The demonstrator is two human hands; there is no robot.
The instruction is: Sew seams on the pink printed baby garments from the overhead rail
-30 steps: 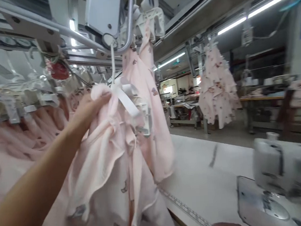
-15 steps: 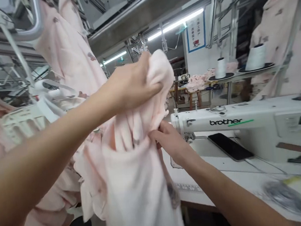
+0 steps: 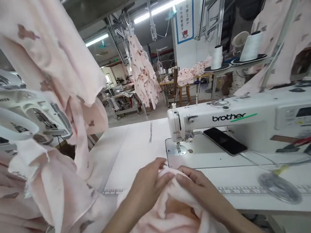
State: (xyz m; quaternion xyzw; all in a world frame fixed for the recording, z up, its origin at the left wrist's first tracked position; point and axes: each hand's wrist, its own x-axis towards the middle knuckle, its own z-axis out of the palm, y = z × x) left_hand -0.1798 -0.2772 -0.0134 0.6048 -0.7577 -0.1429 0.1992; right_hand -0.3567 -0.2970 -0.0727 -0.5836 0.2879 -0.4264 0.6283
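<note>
A pale pink fleecy garment (image 3: pixel 167 228) hangs bunched below my hands at the table's front edge, a fold opening in its middle. My left hand (image 3: pixel 149 182) pinches its upper edge between thumb and fingers. Close beside it, my right hand (image 3: pixel 195 182) grips the same edge, thumb on top. Just beyond my hands stands a white sewing machine (image 3: pixel 215 120) marked "brother"; its needle and presser foot (image 3: pixel 179 147) are above the metal plate. The garment's lower part runs out of view.
A black phone (image 3: pixel 225 141) lies under the machine arm with a cable. A clear round disc (image 3: pixel 280 187) sits at the right by a ruler strip (image 3: pixel 240 190). Printed pink garment pieces (image 3: pixel 54 52) hang at the left near a white hanger clamp (image 3: pixel 29 109). Thread cones (image 3: pixel 251 46) stand behind.
Both hands have come down with the garment, from raised in front of the machine to the table's front edge. My left hand has moved down next to the right, and the view has shifted.
</note>
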